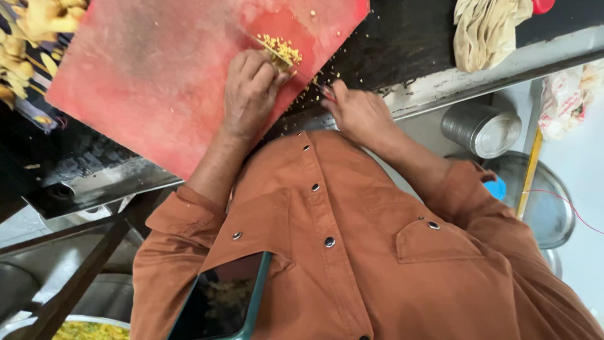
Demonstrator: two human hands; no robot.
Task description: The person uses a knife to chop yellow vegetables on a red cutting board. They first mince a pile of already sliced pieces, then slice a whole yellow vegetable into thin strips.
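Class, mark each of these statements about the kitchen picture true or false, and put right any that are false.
1. The chopping board is red. True.
2. The left hand rests on the small pile of chopped yellow bits. True.
3. The person wears a blue shirt. False: the buttoned shirt is rust orange.
4. The round steel tin stands on the board. False: it sits below the counter edge, off to the right.
5. The right hand is at the board's edge, by scattered yellow crumbs. True.
6. The crumpled beige cloth lies across the left hand. False: it lies on the counter, apart from both hands.
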